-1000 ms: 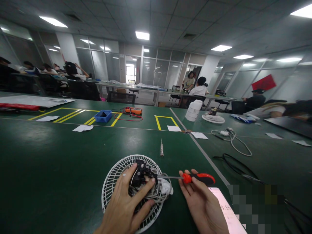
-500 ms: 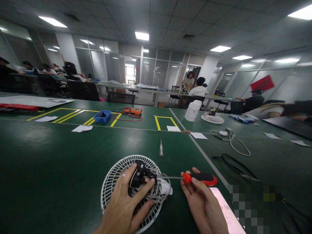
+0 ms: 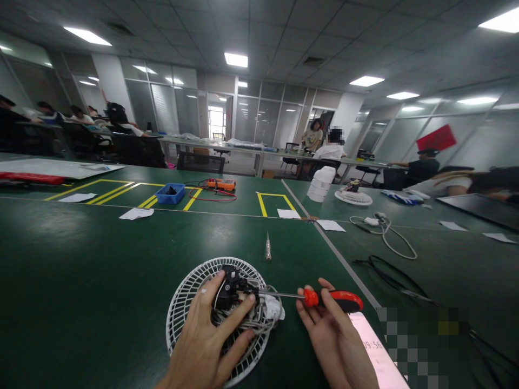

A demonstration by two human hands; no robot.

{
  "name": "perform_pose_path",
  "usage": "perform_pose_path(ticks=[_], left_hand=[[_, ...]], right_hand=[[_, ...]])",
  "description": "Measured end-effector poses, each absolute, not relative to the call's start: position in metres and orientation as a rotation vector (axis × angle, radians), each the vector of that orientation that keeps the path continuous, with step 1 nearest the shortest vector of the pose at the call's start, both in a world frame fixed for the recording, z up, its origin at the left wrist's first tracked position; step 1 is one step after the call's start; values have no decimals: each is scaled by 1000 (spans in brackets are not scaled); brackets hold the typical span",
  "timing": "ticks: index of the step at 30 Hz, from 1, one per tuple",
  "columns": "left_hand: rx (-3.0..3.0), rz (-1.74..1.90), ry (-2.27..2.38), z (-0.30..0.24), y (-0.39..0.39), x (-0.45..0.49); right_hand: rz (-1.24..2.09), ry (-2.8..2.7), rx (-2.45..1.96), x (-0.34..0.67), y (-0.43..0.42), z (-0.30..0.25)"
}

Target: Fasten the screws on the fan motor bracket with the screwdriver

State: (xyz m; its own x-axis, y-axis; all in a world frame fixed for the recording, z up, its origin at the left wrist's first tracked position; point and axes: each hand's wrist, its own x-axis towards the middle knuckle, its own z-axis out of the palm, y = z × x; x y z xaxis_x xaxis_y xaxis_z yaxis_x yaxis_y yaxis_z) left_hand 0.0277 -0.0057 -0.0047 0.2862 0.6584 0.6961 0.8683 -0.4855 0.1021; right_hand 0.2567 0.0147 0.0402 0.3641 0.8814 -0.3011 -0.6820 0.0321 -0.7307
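Observation:
A white round fan grille (image 3: 177, 308) lies on the green table, with a black fan motor assembly (image 3: 231, 282) and a bundled pale cord (image 3: 263, 327) on it. My left hand (image 3: 208, 332) grips the assembly from the left, its fingers bent over the black housing. In my right hand (image 3: 334, 332) is a screwdriver (image 3: 344, 300) with a red and black handle, held between thumb and fingers. The shaft runs left, nearly level, to the right side of the assembly. Its tip is hard to see there, close to my left index finger.
A small clear-handled screwdriver (image 3: 268, 248) lies beyond the grille. Farther back are a blue bin (image 3: 170, 195), an orange multimeter (image 3: 221, 185) and a white cylindrical part (image 3: 321, 185). Cables (image 3: 399, 281) lie at right, and a lit phone (image 3: 379, 351) is beside my right hand.
The grille and motor assembly have shifted very slightly left with my left hand. The screwdriver handle has rolled, showing more red, and my right-hand fingers have shifted around it.

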Motion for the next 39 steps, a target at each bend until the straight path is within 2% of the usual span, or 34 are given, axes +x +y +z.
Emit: perform_pose_path(ticks=[39], left_hand=[[-2279,-1011,-1440,-5,-7,30]], right_hand=[[1261,-214,-936,260,15,37]])
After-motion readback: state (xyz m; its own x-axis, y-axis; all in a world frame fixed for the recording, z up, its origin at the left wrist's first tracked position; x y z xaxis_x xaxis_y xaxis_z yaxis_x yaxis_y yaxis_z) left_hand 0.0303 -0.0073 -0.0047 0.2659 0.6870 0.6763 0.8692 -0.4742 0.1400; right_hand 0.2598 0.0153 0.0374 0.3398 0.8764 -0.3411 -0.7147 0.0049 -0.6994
